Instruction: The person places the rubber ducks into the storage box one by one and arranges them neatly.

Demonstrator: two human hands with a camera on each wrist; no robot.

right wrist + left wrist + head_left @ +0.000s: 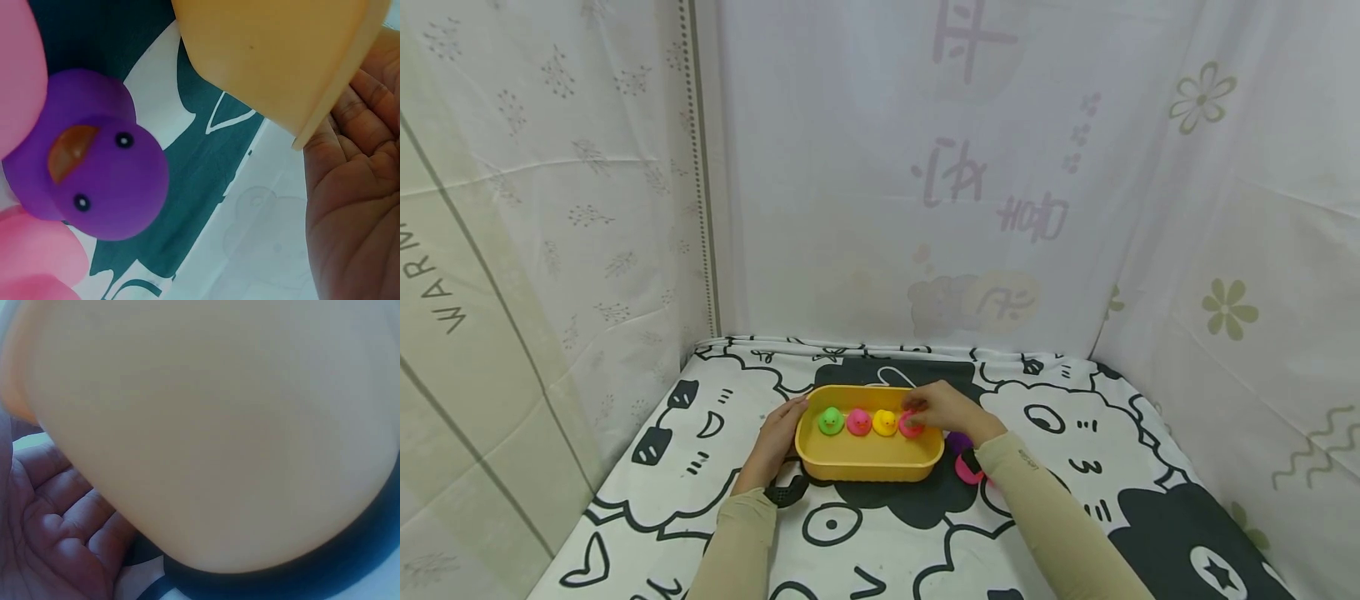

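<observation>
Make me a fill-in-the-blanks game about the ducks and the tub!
1. The tub is colored ____.
2. The duck nearest the left hand is ____.
3. The duck outside the tub, by the right wrist, is ____.
4. The right hand touches a ____ duck in the tub.

Missing words: yellow; green; purple; pink

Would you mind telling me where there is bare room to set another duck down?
The near half of the yellow tub, in front of the duck row, is bare. Right of the tub is crowded by the purple duck and right hand.
</observation>
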